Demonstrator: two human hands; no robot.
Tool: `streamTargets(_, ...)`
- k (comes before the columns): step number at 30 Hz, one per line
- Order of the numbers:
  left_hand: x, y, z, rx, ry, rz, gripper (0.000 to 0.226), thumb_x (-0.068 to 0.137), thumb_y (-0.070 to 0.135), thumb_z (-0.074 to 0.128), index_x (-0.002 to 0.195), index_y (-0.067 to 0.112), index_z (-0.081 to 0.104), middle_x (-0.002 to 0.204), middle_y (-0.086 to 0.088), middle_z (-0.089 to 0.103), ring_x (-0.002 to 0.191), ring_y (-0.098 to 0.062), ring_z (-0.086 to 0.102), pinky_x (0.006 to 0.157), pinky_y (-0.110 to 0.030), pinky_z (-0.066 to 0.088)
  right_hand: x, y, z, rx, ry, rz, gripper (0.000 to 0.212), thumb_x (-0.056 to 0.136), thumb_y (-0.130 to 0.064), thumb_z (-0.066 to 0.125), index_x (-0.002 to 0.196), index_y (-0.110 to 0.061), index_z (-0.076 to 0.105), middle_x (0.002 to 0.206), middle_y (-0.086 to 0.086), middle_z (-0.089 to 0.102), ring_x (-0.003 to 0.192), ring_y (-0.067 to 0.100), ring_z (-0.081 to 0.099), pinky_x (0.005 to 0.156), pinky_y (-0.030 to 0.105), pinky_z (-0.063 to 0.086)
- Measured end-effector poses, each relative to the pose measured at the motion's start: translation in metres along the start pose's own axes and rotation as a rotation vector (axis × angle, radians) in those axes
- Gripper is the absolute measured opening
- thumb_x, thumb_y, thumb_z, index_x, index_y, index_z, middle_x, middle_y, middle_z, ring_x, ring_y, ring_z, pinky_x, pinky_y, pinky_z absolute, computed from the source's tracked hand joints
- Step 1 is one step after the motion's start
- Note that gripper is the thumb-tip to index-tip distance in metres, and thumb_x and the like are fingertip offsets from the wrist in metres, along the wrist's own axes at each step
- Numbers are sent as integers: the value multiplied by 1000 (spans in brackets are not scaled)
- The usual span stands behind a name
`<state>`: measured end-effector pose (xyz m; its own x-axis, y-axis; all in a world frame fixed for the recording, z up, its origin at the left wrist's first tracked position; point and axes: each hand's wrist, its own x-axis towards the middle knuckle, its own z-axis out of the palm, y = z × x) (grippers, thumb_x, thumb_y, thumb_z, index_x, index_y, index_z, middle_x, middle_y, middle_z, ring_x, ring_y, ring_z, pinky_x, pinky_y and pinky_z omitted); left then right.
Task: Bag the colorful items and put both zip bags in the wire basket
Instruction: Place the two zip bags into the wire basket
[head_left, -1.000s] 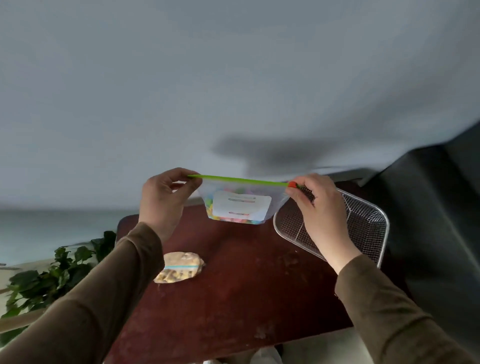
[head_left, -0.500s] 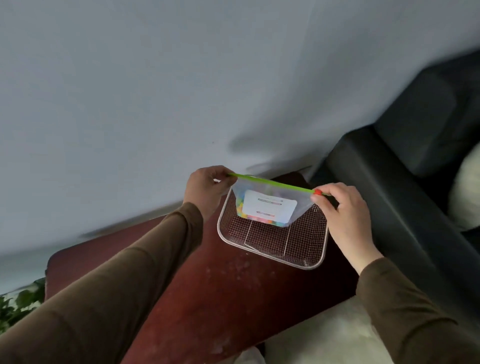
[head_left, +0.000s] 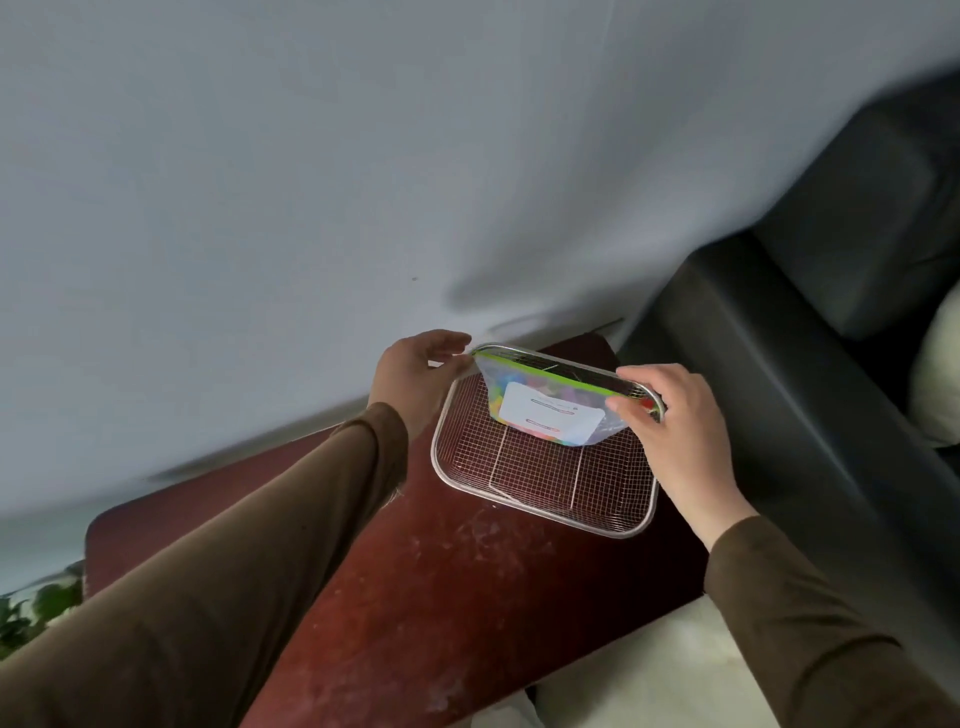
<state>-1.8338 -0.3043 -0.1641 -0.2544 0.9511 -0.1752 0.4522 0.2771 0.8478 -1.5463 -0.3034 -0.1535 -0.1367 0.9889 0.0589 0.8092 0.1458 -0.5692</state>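
The left hand (head_left: 415, 374) pinches the left end of the zip bag (head_left: 550, 410) at its green seal strip, thumb and fingertips closed on the corner. The right hand (head_left: 670, 415) grips the right end of the same strip, fingers curled over it beside a small red slider tab. Between the two hands the bag hangs stretched, its seal tilted down to the right, its body holding colorful items (head_left: 501, 397) behind a white label. The bag sits over the far part of the wire basket (head_left: 540, 483); whether its lower edge touches the mesh cannot be told. The basket rests on the far right of a dark red table (head_left: 441, 597). Both arms wear brown sleeves (head_left: 291, 530). A black sofa (head_left: 810, 364) stands to the right, and green leaves (head_left: 31, 608) show at the near left edge.
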Motion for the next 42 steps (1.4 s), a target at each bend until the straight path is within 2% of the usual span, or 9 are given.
streamTargets(5, -29, -21, -49, -29, 34, -59, 23, 88, 26, 75, 111, 23, 78, 102, 9, 77, 96, -10, 72, 85, -25, 55, -1, -53, 17, 73, 45, -132, 28, 90, -34, 65, 115, -21, 65, 115, -2, 63, 109, 16, 51, 78, 35, 52)
streamTargets(10, -81, -62, -118, -17, 97, -141, 19, 88, 28, 75, 106, 28, 78, 98, 9, 77, 91, -11, 72, 81, -24, 53, -20, -130, 62, 166, 45, -282, 21, 87, -28, 69, 105, -17, 71, 104, -1, 66, 100, 19, 53, 86, 25, 41)
streamTargets(14, -131, -107, -170, 65, 153, -177, 17, 86, 25, 77, 100, 34, 78, 89, 17, 78, 85, 0, 70, 82, -21, 52, -52, -179, 114, 211, -108, -338, 25, 89, -37, 66, 106, -20, 71, 100, -6, 67, 97, 14, 56, 87, 28, 46)
streamTargets(18, -180, -152, -205, 73, 207, -275, 16, 85, 25, 79, 97, 35, 78, 89, 19, 78, 84, 1, 70, 87, -30, 57, -91, -213, 163, 204, -256, -386, 26, 89, -43, 63, 106, -25, 70, 102, -11, 65, 96, 11, 56, 87, 23, 45)
streamTargets(22, -218, -185, -221, 59, 206, -345, 18, 83, 32, 81, 100, 33, 79, 96, 15, 79, 94, -2, 72, 93, -39, 58, -123, -230, 198, 179, -376, -412, 29, 87, -49, 62, 108, -29, 68, 103, -16, 64, 99, 6, 53, 80, 23, 48)
streamTargets(27, -249, -215, -225, 72, 193, -373, 26, 79, 35, 84, 105, 31, 78, 105, 14, 77, 105, -4, 69, 99, -37, 54, -152, -237, 227, 121, -503, -458, 36, 84, -54, 65, 112, -33, 66, 105, -19, 61, 99, 4, 50, 81, 23, 47)
streamTargets(35, -268, -242, -219, 100, 197, -376, 23, 80, 25, 84, 101, 32, 79, 102, 14, 76, 98, -7, 68, 88, -34, 56, -169, -234, 247, 33, -521, -472, 24, 87, -39, 65, 111, -33, 67, 104, -17, 61, 98, 7, 51, 77, 25, 50)
streamTargets(39, -262, -241, -218, 68, 251, -412, 5, 85, 25, 80, 86, 30, 80, 78, 19, 75, 66, 0, 61, 65, -28, 51, -167, -232, 248, 80, -480, -407, 12, 89, -34, 63, 96, -32, 73, 94, -17, 63, 89, 6, 51, 67, 24, 47)
streamTargets(42, -255, -235, -217, 93, 257, -402, 9, 87, 26, 77, 79, 28, 80, 65, 20, 68, 54, -1, 53, 57, -28, 45, -161, -230, 243, 115, -461, -367, 12, 89, -36, 63, 90, -31, 73, 90, -16, 64, 86, 6, 51, 64, 26, 48)
